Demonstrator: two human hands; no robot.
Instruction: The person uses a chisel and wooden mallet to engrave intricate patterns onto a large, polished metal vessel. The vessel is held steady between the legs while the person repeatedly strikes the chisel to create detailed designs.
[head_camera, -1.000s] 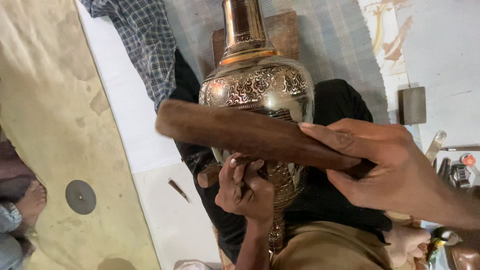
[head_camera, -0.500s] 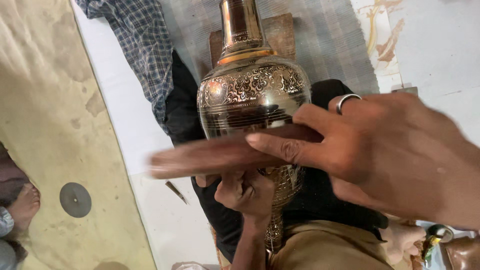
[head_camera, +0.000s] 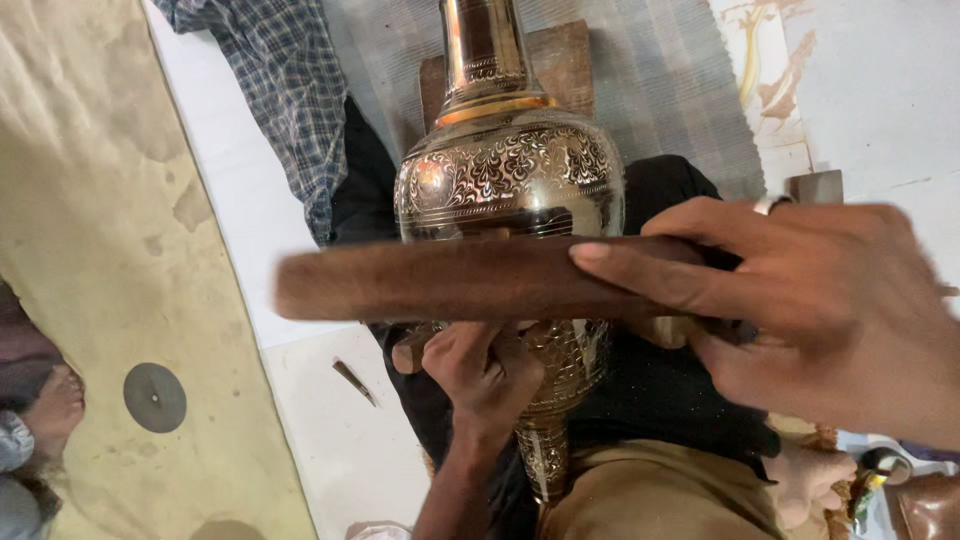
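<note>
An engraved brass vase (head_camera: 510, 170) with a long neck lies across my lap on a black cloth (head_camera: 670, 400). My left hand (head_camera: 482, 375) is closed around a small chisel-like tool (head_camera: 408, 355), held against the vase's lower belly. My right hand (head_camera: 820, 310) grips one end of a thick brown wooden stick (head_camera: 450, 280). The stick lies level across the vase, just above my left hand, and hides part of the vase's middle.
A checked cloth (head_camera: 290, 90) lies at the upper left. A wooden block (head_camera: 565, 60) sits under the vase's neck. A small metal tool (head_camera: 355, 382) and a round disc (head_camera: 155, 397) lie on the floor. Another person's foot (head_camera: 50, 410) shows at the left edge.
My right hand has come closer to the camera and swung the wooden stick from a slant to level. My left hand has stayed on the vase.
</note>
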